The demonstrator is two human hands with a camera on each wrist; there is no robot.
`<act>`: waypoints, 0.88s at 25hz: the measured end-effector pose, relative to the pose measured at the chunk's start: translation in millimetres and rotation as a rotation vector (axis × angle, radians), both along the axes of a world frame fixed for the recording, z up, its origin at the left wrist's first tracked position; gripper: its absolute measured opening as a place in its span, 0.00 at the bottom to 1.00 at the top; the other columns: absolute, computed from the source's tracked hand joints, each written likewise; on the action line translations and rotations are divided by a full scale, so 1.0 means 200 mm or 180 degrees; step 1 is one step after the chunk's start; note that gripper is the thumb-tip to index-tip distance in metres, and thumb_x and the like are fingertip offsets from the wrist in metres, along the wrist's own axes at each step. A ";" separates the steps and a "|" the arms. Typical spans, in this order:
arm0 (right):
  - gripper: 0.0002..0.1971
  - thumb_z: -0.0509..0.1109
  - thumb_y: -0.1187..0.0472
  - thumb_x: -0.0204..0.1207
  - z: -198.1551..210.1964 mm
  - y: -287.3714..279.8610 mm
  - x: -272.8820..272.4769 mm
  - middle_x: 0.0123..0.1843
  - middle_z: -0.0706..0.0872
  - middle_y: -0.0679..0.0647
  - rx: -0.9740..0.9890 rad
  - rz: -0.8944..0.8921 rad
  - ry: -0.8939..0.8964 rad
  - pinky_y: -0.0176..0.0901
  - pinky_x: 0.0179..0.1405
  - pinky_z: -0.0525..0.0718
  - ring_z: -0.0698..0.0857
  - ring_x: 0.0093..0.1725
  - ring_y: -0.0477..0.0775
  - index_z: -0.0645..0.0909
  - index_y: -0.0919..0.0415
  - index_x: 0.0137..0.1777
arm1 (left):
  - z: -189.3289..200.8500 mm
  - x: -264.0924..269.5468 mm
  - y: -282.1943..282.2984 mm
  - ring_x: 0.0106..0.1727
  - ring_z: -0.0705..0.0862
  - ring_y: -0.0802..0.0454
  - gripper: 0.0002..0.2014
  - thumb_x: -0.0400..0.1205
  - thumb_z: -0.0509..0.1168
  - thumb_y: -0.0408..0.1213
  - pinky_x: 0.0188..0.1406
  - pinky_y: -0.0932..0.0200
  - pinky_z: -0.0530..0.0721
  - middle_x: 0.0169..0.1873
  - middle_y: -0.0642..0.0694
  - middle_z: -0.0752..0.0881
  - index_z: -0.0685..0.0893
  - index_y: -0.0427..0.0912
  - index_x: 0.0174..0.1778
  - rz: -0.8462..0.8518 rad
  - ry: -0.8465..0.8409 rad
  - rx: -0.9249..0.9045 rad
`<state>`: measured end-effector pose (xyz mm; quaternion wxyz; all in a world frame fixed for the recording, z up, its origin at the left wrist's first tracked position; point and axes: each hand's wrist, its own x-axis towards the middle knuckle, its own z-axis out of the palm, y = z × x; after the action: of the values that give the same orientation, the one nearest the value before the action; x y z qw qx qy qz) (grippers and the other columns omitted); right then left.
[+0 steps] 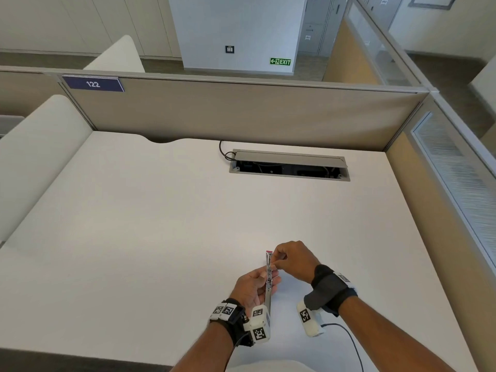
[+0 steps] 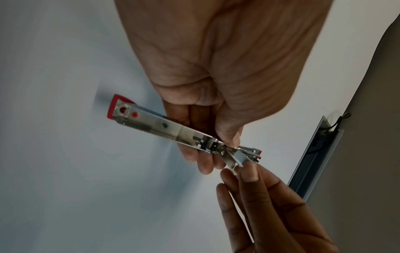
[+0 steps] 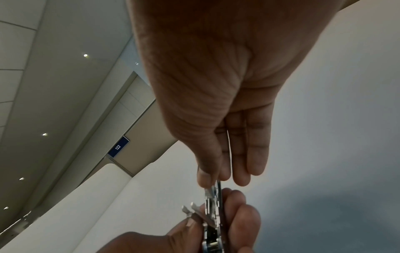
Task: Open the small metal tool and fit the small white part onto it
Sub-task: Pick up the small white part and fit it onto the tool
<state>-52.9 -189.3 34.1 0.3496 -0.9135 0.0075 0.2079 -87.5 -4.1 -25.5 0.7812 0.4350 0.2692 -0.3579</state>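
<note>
The small metal tool (image 1: 268,275) is a slim silver stapler with red ends, swung open into one long line above the white desk (image 1: 161,224). My left hand (image 1: 257,284) grips it near its hinge, thumb on top and fingers beneath. My right hand (image 1: 279,261) pinches the small pale part between thumb and forefinger against the tool's far half. In the left wrist view the tool (image 2: 164,126) runs from its red end to the hinge, where the pale part (image 2: 239,158) sits tilted at my right fingertips (image 2: 249,172). In the right wrist view the part is mostly hidden by my fingers at the tool (image 3: 213,202).
An open cable hatch (image 1: 290,165) with black cords is set in the desk's far side. A beige partition (image 1: 241,111) with a blue "122" sign (image 1: 93,84) closes off the back. Another partition runs along the right. Camera cables trail from both wrists near the front edge.
</note>
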 end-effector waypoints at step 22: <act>0.03 0.78 0.56 0.72 0.07 0.08 -0.07 0.46 0.95 0.44 -0.0808 -0.0193 0.0018 0.50 0.52 0.90 0.91 0.49 0.51 0.91 0.52 0.44 | 0.04 -0.05 -0.03 0.54 0.95 0.38 0.14 0.90 0.59 0.25 0.54 0.48 0.94 0.64 0.26 0.90 0.88 0.27 0.65 0.0063 -0.0044 -0.0109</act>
<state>-67.3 -172.3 48.0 0.2373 -0.9492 0.0623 0.1972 -98.4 -11.0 -17.9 0.7938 0.4214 0.2620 -0.3517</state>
